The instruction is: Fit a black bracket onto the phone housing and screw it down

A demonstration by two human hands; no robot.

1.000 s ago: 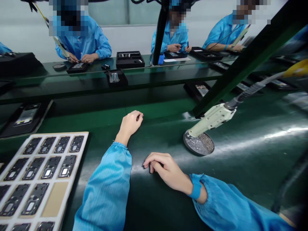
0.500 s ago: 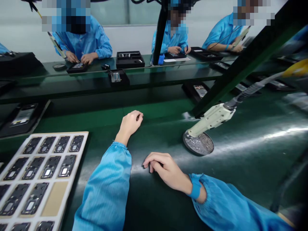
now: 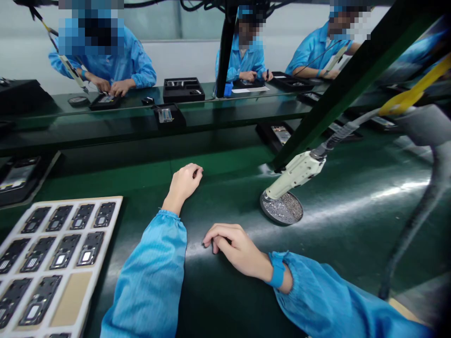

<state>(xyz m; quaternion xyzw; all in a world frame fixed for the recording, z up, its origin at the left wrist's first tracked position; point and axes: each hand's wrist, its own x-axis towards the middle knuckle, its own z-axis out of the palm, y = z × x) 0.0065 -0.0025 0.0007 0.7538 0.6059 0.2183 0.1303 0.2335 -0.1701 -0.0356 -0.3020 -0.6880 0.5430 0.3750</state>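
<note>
My left hand [image 3: 185, 181] rests on the dark green bench top [image 3: 239, 197], its fingers curled into a loose fist with nothing showing in it. Nearer to me lies my right hand [image 3: 237, 247], back upward. Its fingers are loosely bent, the thumb a little apart, and it holds nothing. A blue band [image 3: 277, 273] circles the right wrist. Beyond the right hand, a pale electric screwdriver [image 3: 296, 173] leans with its tip end in a round dish of small screws [image 3: 287, 212]. Neither hand touches it.
At left, a white tray [image 3: 118, 206] holds rows of black phone parts, one pocket bare. A slanted dark post [image 3: 338, 98] rises behind the screwdriver. A raised shelf [image 3: 116, 126] crosses the far side, carrying black boxes [image 3: 183, 90]. Several co-workers in blue [image 3: 136, 58] work beyond it.
The view has shifted slightly, so most things sit a little further left. More of a thick grey hose shows at right. Both my hands keep their pose on the bench.
</note>
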